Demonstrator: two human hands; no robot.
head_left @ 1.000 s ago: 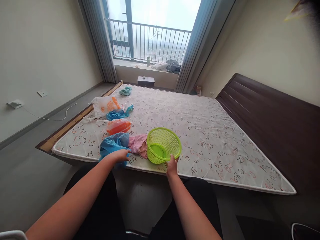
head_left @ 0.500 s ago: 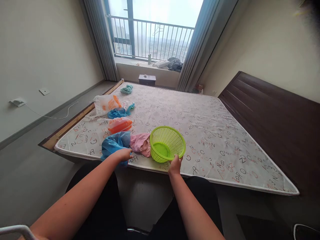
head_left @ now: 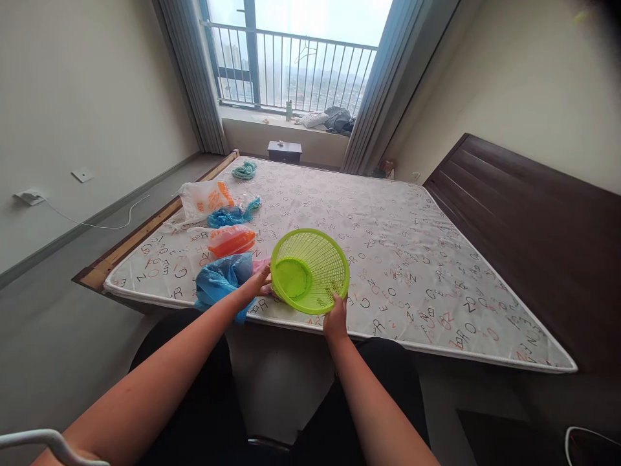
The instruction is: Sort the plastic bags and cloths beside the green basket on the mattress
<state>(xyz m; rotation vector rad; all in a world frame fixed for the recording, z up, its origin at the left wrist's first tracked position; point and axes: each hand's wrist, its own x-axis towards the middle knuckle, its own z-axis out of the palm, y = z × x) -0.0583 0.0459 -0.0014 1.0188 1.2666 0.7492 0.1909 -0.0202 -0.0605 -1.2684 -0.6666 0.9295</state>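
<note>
Lime-green slatted basket (head_left: 310,272), round, tipped with its open mouth toward the camera above the bed (head_left: 412,259). Right hand (head_left: 336,319) grip clenched on its near rim; left hand (head_left: 257,285) grip pressed open against its left rim, beside a blue bag (head_left: 218,281).

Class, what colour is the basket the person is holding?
Bright lime green basket; the head view shows it.

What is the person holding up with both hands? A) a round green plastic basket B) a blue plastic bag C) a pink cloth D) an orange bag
A: the round green plastic basket is tipped up off the letter-printed mattress, with the right hand gripping its near rim and the left hand at its left side; the crumpled blue plastic bag lies beside it.
</note>
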